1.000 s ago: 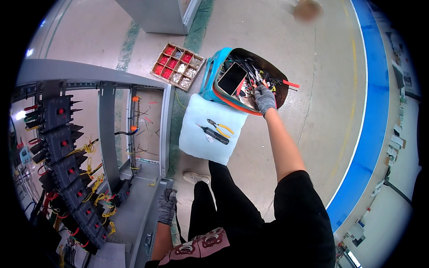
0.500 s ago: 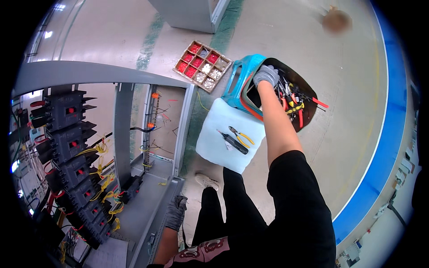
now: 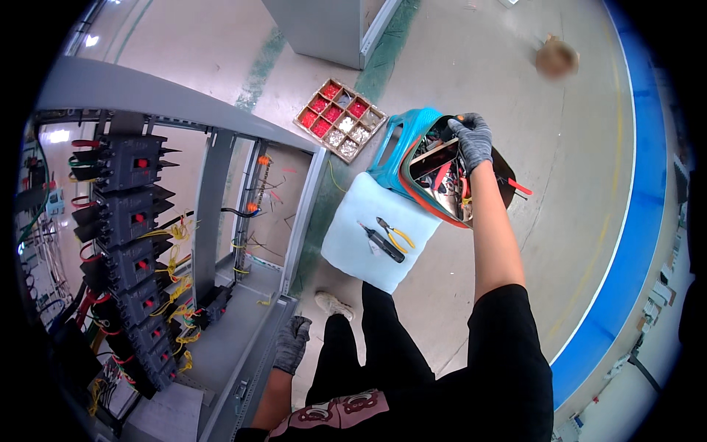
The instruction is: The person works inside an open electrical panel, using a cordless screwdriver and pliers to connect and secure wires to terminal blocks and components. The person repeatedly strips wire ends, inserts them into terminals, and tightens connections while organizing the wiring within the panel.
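Observation:
My right hand (image 3: 473,140), in a grey knit glove, is closed at the far rim of a tool bag (image 3: 420,184) with an orange edge. A black piece with an orange spot (image 3: 459,118) shows at its fingertips; what the fingers grip is unclear. Inside the bag lie several hand tools, partly hidden by my hand and forearm. My left hand (image 3: 292,345), gloved alike, hangs with curled fingers beside the grey cabinet's edge (image 3: 258,353); its palm is hidden. Between them, yellow-handled pliers (image 3: 398,234) and a black pen-shaped tool (image 3: 384,245) lie on a pale blue pad (image 3: 350,236).
A teal plastic stool (image 3: 384,158) stands against the bag. Beyond it, a compartment box (image 3: 339,119) holds red and silvery small parts. Black breakers (image 3: 136,217) with yellow wires fill the cabinet at left. A red-tipped tool (image 3: 520,187) sticks out of the bag's right side.
My right hand has risen out of the bag's interior and moved right to its rim, uncovering the tools and a divider inside. My left hand stays by the cabinet edge.

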### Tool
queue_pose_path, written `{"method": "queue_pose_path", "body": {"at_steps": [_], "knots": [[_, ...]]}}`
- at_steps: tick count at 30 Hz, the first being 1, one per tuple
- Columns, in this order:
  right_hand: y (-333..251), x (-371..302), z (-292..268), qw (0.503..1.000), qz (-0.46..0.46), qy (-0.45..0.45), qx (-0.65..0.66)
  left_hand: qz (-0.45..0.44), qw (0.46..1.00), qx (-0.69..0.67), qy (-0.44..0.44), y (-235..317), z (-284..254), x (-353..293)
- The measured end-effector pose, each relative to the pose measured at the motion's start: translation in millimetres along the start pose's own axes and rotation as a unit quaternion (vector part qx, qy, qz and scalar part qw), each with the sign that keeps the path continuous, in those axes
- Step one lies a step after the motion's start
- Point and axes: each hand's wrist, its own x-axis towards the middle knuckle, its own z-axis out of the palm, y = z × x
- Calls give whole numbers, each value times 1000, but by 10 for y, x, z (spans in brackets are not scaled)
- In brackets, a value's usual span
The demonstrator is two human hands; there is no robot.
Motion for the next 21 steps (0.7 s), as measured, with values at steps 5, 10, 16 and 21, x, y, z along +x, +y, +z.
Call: {"method": "queue_pose_path", "body": {"at_steps": [5,10,16,21], "knots": [[-750,-346,-491,992,-80,79,62,40,999,-18,17,-48,-36,-7],[-1557,-1337,-1119,963,-91,96,234,99,993,-36,46,199,-129,-203],[-2171,-2908,-1107,889,-27,-206,409,294,948,-106,53,1125,-231,-852],[-3082,-4630,-605,819,0,-450,357,433,845,-312,19,1932,-564,-2085]]}}
